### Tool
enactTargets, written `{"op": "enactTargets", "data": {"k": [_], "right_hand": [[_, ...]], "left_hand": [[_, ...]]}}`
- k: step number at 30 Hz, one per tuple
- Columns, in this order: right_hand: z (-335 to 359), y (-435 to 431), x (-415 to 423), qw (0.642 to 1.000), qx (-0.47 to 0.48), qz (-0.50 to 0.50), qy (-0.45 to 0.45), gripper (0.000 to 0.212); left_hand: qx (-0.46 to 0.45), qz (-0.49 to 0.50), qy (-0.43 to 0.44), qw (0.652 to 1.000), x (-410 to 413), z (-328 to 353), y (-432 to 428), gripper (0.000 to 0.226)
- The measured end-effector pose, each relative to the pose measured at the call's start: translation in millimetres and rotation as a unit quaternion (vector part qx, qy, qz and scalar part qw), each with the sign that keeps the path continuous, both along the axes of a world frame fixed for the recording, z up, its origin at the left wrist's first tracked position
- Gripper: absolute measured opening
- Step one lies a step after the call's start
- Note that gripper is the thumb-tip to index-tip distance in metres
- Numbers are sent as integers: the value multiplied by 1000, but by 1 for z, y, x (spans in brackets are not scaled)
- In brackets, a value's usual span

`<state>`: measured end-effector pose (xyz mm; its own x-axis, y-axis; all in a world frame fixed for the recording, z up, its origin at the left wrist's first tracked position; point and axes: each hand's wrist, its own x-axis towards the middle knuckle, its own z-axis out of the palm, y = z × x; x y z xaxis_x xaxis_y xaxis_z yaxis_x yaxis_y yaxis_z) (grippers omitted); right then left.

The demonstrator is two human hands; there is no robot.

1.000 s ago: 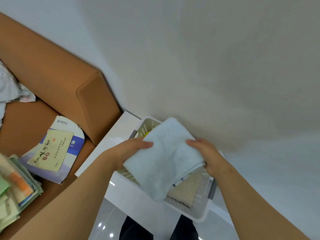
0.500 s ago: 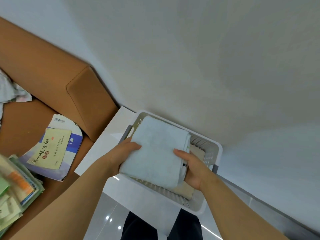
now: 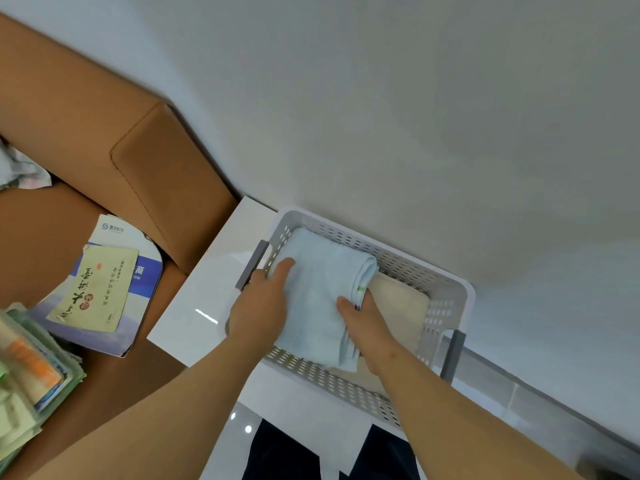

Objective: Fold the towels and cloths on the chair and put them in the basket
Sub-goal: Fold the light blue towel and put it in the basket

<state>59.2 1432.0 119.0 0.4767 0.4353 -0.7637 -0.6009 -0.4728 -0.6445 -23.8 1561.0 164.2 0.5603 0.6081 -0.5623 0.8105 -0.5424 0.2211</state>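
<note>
Both bare forearms reach forward from the lower edge, converging. Left hand [image 3: 261, 303]: thumb laid flat on the towel [image 3: 318, 289], fingers hidden beneath it. Right hand [image 3: 367, 323]: thumb over the towel's opposite edge, fingers tucked underneath.

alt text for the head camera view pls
A person's left hand and right hand hold a folded pale blue towel by its sides inside a white basket, over a beige cloth. The basket stands on a white table beside a tan chair that has booklets on its seat.
</note>
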Motion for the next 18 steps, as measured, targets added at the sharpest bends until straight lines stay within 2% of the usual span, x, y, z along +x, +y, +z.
{"op": "enactTargets", "data": {"k": [4,8,11,13,14,16,18], "right_hand": [[-14,2,-14,1000,-24,-15,3,44],[-20,8,-17,1000,-17,-9,11,46],[-22,12,-10,1000,-19,-10,13,43],[-21,14,1,997,-38,-64,13,39],[-20,15,7,995,-40,-92,16,37],[-16,18,19,992,-24,-120,31,30],[-11,20,28,993,-9,-111,40,30]], "left_hand": [[66,-64,37,995,-3,1,-7,56],[118,-106,75,984,-2,-9,-7,56],[152,-138,105,973,-6,-19,-10,64],[189,-149,92,966,-6,-24,-17,64],[193,-130,59,971,-3,-25,-21,60],[125,-71,-32,989,4,-27,-30,56],[24,-71,-50,996,10,-33,-38,69]]}}
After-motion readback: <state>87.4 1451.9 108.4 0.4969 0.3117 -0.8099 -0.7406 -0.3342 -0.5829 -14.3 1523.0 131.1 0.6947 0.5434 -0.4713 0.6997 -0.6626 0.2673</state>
